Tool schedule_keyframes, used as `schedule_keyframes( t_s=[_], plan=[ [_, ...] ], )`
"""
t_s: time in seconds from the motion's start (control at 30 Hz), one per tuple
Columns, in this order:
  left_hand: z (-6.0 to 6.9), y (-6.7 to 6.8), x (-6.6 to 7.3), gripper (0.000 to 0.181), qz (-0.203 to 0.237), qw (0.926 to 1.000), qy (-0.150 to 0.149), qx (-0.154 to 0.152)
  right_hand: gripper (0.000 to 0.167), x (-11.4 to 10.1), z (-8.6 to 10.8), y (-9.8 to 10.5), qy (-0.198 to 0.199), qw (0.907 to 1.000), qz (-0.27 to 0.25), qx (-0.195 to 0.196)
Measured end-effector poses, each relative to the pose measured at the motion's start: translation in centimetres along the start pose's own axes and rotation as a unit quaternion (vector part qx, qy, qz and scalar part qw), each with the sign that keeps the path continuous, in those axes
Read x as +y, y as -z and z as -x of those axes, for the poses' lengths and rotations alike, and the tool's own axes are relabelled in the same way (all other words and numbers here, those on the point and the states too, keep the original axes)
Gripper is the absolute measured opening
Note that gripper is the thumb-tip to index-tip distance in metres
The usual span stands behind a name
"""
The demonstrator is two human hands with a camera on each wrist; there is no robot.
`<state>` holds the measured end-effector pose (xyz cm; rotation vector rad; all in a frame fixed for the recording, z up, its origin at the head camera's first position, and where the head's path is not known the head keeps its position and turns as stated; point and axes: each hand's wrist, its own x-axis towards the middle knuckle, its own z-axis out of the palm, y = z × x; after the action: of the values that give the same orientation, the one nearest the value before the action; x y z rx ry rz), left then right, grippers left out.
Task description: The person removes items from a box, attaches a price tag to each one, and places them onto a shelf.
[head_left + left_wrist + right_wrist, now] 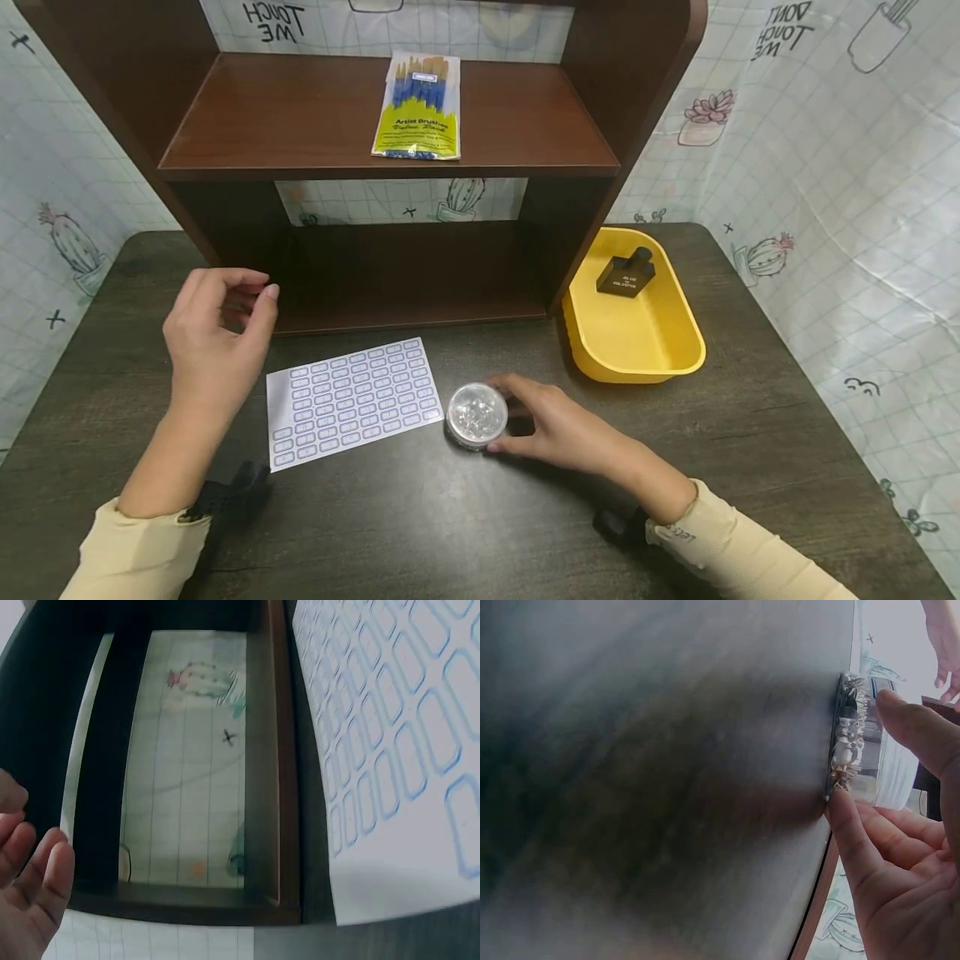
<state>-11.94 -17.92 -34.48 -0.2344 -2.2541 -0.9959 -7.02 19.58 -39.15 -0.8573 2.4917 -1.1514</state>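
A round clear jar (477, 414) of small shiny metallic pieces stands on the dark table. My right hand (558, 425) grips its side between thumb and fingers. In the right wrist view, a small blue-edged label (883, 687) shows on the jar's wall by the thumb. Left of the jar lies a white sheet of blue-bordered labels (352, 402). Above the sheet's left end, my left hand (217, 333) is raised, its fingers loosely bent, with nothing visible between them. The left wrist view catches only part of that left hand (30, 877) at its edge.
A brown wooden shelf unit (390, 171) stands behind the sheet. On its upper board lies a pack of artist brushes (416, 108) bearing a small label. To the right, a yellow bin (637, 333) holds a black bottle (626, 273). Patterned sheeting (840, 208) surrounds the table.
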Motion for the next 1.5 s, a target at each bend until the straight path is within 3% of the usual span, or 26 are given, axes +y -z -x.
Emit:
schedule_keyframes(
  t_s=[0.23, 0.33, 0.43, 0.7, 1.17, 1.5],
  plan=[
    [-1.0, 0.5, -1.6, 0.032, 0.0, 0.9946, 0.042, 0.095, 0.065, 0.0, 0.0, 0.0, -0.004, 1.0, -0.005, -0.002],
    [-1.4, 0.6, -2.0, 0.033, 0.008, 0.9912, 0.069, 0.113, 0.065, -0.1, 0.0, 0.0, -0.003, 0.9999, -0.011, -0.002],
    [-1.8, 0.7, -2.3, 0.041, 0.007, 0.9901, 0.089, 0.109, 0.064, -0.1, 0.0, 0.0, -0.003, 0.9999, -0.015, -0.002],
    [-2.5, 0.7, -2.8, 0.052, -0.007, 0.9937, 0.102, 0.047, 0.064, -0.1, 0.0, 0.1, -0.007, 0.9999, -0.013, -0.001],
    [-2.8, 0.3, -3.0, 0.046, -0.037, 0.9927, 0.106, 0.044, 0.064, -0.4, -0.9, 0.4, -0.01, 0.9999, 0.003, 0.004],
    [-2.8, 0.3, -3.2, 0.045, -0.038, 0.9937, 0.093, 0.05, 0.065, -0.9, -4.4, 0.8, 0.007, 0.9995, 0.028, 0.013]
  ],
)
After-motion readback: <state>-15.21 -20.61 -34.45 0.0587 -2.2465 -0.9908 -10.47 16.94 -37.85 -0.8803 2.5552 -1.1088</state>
